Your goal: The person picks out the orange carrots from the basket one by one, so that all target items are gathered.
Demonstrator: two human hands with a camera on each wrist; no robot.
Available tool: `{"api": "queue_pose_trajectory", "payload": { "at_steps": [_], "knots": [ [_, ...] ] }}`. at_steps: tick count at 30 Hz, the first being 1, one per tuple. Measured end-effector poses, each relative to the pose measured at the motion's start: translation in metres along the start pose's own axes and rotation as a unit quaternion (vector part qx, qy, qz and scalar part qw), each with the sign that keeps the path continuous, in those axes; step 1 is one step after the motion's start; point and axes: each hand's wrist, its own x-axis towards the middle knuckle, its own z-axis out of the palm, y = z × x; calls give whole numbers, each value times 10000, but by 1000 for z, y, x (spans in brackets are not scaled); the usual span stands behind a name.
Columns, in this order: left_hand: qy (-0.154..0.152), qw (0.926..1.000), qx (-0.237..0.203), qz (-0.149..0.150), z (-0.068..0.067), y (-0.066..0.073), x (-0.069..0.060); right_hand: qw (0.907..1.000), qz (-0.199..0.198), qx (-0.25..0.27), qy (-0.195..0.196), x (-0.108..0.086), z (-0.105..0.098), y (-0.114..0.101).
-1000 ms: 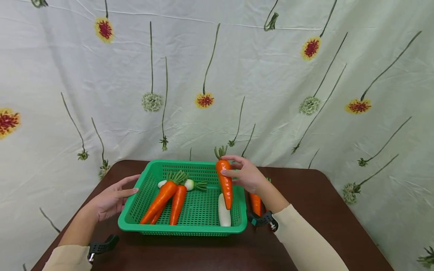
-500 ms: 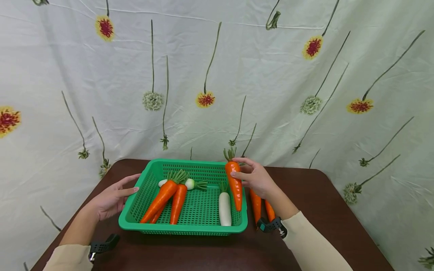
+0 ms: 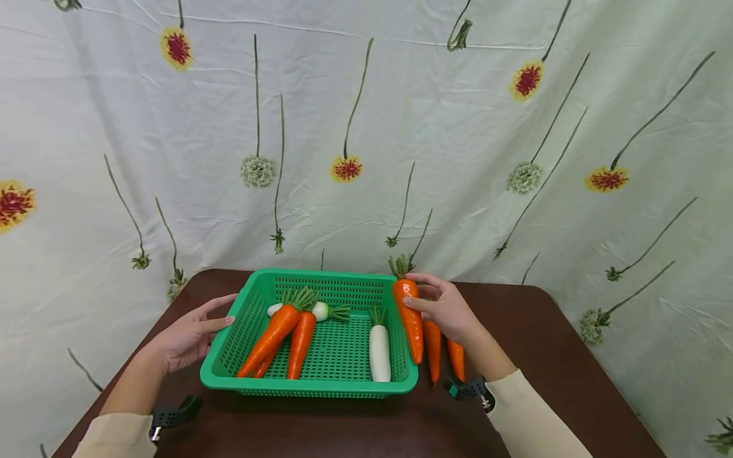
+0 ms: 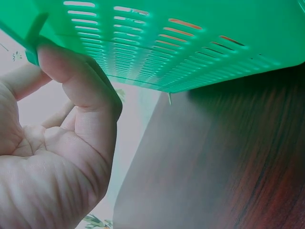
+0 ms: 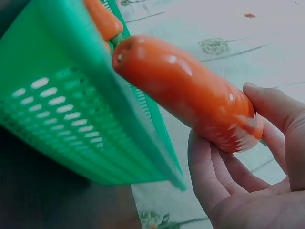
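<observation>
My right hand (image 3: 443,308) pinches a carrot (image 3: 408,316) with green leaf stubs between thumb and fingers. The carrot hangs tip down over the right rim of a green plastic basket (image 3: 321,387); the right wrist view shows its orange body (image 5: 183,90) beside that rim. On the basket's left side, my left hand (image 3: 186,334) holds the rim, and in the left wrist view a bent finger (image 4: 78,76) meets the rim's edge. Inside lie several carrots (image 3: 275,337) crossed at the left, a white radish (image 3: 379,353) at the right and another white radish (image 3: 322,312) partly hidden beneath the carrots.
Two carrots (image 3: 432,350) lie on the dark wooden table (image 3: 321,426) just right of the basket, one partly behind my right wrist. A flower-patterned white cloth (image 3: 309,210) hangs behind the table.
My right hand has carried the carrot rightward and slightly down, from above the white radish to the basket's right rim. The white radish now shows fully. My left hand stays on the basket.
</observation>
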Motion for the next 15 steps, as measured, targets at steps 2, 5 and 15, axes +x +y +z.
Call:
{"api": "queue_pose_trajectory", "payload": {
  "at_steps": [2,5,15],
  "knots": [
    [-10,10000,-11,-10,0,0,-1,10000,-1,27,74,-2,-4,4],
    [-22,10000,-28,-22,0,-1,-1,9997,-26,154,194,-6,-11,10],
    [53,10000,29,-52,-1,0,1,9972,-157,318,662,-13,-34,30]
  ]
}}
